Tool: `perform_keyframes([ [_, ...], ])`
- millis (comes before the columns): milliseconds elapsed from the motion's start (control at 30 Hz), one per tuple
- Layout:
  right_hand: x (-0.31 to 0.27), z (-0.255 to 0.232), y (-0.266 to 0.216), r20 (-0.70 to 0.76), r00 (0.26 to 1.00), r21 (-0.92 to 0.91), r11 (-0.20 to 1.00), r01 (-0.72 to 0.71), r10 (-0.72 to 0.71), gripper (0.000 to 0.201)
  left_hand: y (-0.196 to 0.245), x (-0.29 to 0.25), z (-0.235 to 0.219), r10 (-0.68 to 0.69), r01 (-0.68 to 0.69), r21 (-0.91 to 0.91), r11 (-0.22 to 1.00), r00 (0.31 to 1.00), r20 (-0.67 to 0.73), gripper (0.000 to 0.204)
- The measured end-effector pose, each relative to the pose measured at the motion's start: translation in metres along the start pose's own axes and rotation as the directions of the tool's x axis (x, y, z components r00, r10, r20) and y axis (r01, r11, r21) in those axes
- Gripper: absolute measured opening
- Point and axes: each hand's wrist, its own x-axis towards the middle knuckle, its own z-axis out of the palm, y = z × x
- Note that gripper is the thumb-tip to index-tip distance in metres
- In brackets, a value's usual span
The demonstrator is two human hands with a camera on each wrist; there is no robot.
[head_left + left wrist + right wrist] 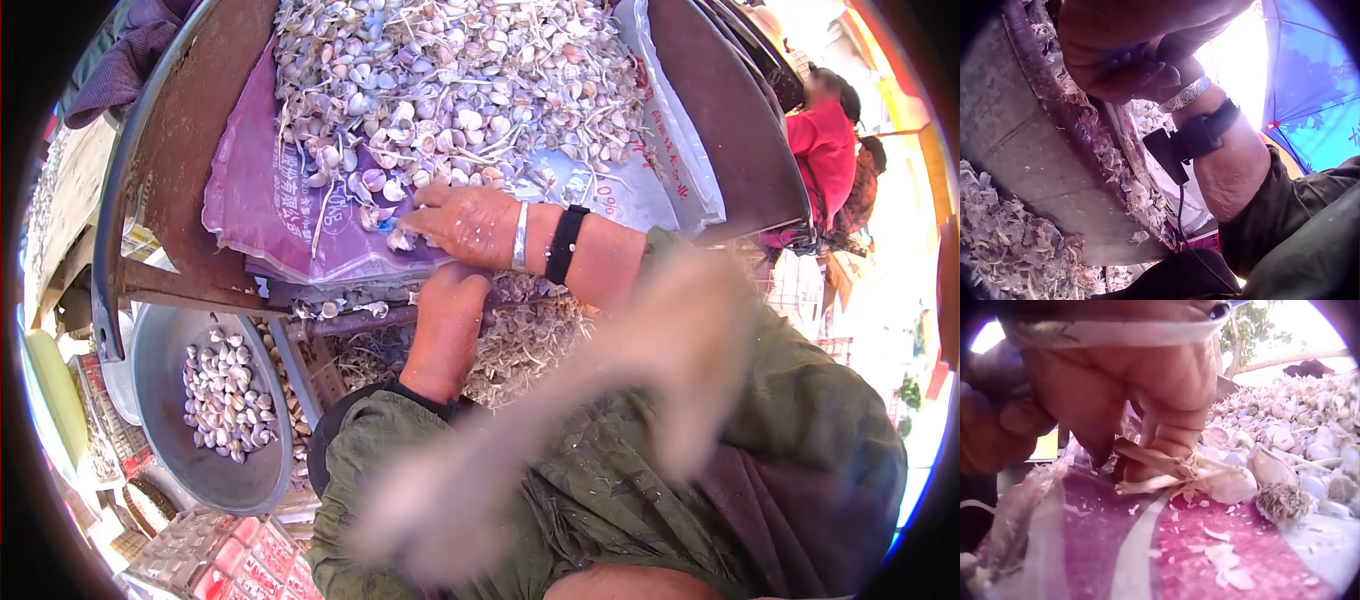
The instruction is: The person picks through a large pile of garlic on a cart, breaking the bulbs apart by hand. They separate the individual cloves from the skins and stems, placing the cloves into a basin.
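My right hand (465, 225), with a silver bracelet (521, 236) and a black strap on its wrist, reaches down onto the purple printed sack (290, 225) at the near edge of the garlic heap (430, 90). Its bent fingers (1172, 428) and thumb pinch at the dry stem of a garlic piece (1229, 484) lying on the sack. Just below it in the head view, my left hand (450, 310) is curled at the tray's near edge. Its fingertips are hidden there, and I cannot tell whether it holds anything.
A grey metal basin (170, 400) with garlic stands at the lower left. Dry husks and stems (530, 350) lie below the tray's edge. Rusty metal walls (190, 160) flank the sack. A blurred pale thing (600, 380) hangs before the head camera. A person in red (825, 155) is at the right.
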Motion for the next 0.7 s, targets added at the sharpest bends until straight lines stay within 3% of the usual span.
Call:
perform_keyframes([
  [100,-0.008,-0.006,0.017,0.101,0.986,0.018,0.99,-0.137,0.135,0.024,0.005,-0.005,0.0,-0.034,0.029,0.074,0.997,0.998,0.056,0.014],
  [233,-0.041,-0.015,0.053,-0.113,0.981,0.005,0.988,-0.157,0.156,0.019,0.003,-0.004,0.0,-0.074,0.073,0.06,0.996,0.997,0.016,0.014],
  [267,-0.044,-0.028,0.049,-0.034,0.886,0.267,0.859,-0.437,0.462,0.017,0.001,-0.001,0.0,-0.074,0.072,0.058,0.996,0.997,0.017,0.014],
  [300,-0.047,-0.043,0.047,0.121,0.711,0.477,0.588,-0.653,0.693,0.015,-0.002,0.0,-0.001,-0.074,0.073,0.057,0.996,0.997,0.018,0.015],
  [333,-0.05,-0.054,0.044,0.327,0.484,0.6,0.217,-0.77,0.812,0.013,-0.002,-0.001,-0.001,-0.078,0.078,0.06,0.995,0.997,0.004,0.015],
  [433,-0.08,-0.06,0.058,0.294,0.525,0.86,0.018,-0.509,0.799,0.018,-0.001,-0.003,0.006,-0.066,0.066,0.042,0.997,0.998,0.008,0.017],
  [567,-0.101,-0.063,0.052,0.332,0.698,0.94,-0.287,-0.186,0.635,0.017,-0.007,0.002,0.011,-0.031,0.033,-0.047,0.998,0.998,0.048,0.022],
  [700,-0.1,-0.077,0.007,0.35,0.781,0.908,-0.391,-0.147,0.518,0.022,-0.006,-0.002,0.028,0.016,-0.002,-0.146,0.989,0.996,0.092,0.026],
])
